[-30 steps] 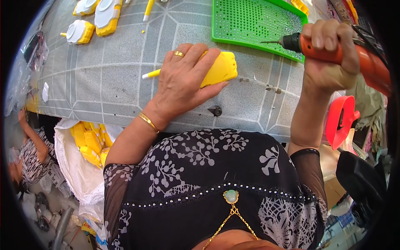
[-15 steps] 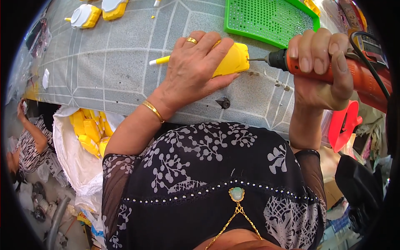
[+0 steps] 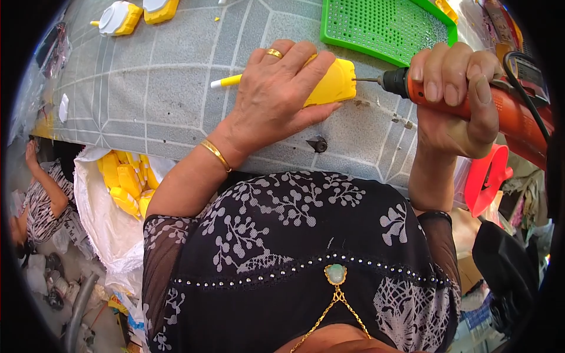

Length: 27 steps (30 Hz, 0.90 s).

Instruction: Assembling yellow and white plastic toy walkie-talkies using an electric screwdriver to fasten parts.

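Observation:
My left hand is closed over a yellow plastic piece on the table, fingers across its top and thumb along its near side. A yellow stick with a white tip pokes out to the left of that hand. In my right hand is an orange power screwdriver with a black collar. Its thin bit points left and meets the right end of the yellow piece. Whether a screw sits at the tip is too small to tell.
A green perforated tray of small screws lies at the far right. Yellow-and-white pieces rest at the far left. A small black part lies nearby. A white sack holds yellow pieces; another person sits beyond it.
The yellow piece, my left hand and the screwdriver have shifted very slightly right. The bit still meets the piece's end, and my grips look the same.

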Each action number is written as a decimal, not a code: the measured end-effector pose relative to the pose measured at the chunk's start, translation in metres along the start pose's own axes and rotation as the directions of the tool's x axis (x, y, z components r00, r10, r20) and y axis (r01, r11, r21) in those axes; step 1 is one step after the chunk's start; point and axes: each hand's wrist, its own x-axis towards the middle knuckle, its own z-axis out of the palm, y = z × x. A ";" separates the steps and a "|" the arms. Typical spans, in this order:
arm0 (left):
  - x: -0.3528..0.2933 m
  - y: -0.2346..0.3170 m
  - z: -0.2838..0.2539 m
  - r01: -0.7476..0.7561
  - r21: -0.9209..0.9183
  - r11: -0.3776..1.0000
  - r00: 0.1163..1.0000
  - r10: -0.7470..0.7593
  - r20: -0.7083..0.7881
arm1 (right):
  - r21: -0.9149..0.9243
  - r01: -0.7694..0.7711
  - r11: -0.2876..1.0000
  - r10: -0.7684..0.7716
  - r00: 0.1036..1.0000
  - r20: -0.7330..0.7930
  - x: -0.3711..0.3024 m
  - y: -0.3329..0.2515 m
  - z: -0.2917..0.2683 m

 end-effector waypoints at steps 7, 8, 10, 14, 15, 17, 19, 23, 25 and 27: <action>0.007 0.000 0.002 -0.033 0.013 0.999 0.999 0.033 0.023 | -0.115 0.011 0.993 -0.010 1.000 0.012 -0.002 -0.002 0.006; 0.005 -0.001 0.002 -0.029 0.022 0.999 0.999 0.028 0.025 | -0.101 0.009 0.995 -0.006 1.000 0.029 -0.002 0.001 0.007; 0.002 -0.001 0.000 -0.022 0.053 0.998 1.000 0.021 0.012 | -0.079 0.013 0.997 -0.008 0.999 0.052 0.001 0.007 0.005; 0.001 0.002 0.001 -0.038 0.094 0.995 0.995 0.029 0.096 | -0.147 -0.007 0.989 0.007 1.000 -0.005 0.000 0.010 0.022; 0.001 0.003 -0.002 -0.041 0.119 0.992 0.992 0.026 0.127 | -0.187 0.039 0.982 -0.031 0.998 0.047 0.000 0.011 0.023; -0.001 0.001 0.002 -0.071 0.129 0.989 0.996 0.064 0.058 | -0.243 0.035 0.969 -0.016 0.996 0.083 -0.003 0.009 0.031; -0.002 -0.002 0.002 -0.085 0.123 0.989 0.996 0.080 0.044 | -0.202 0.068 0.977 -0.037 0.987 0.155 -0.002 0.012 0.029; -0.007 -0.003 -0.025 -0.073 0.278 0.958 0.997 0.070 0.021 | -0.007 -0.026 1.000 0.026 1.000 -0.010 0.000 -0.004 0.006; -0.016 0.000 -0.061 -0.007 0.368 0.930 1.000 0.005 0.006 | 0.075 0.106 0.991 -0.098 0.990 -0.103 -0.001 -0.027 -0.010; -0.050 -0.007 -0.118 0.111 0.242 0.964 0.988 -0.081 -0.130 | 0.034 0.158 0.987 -0.155 0.985 -0.076 -0.014 -0.041 -0.054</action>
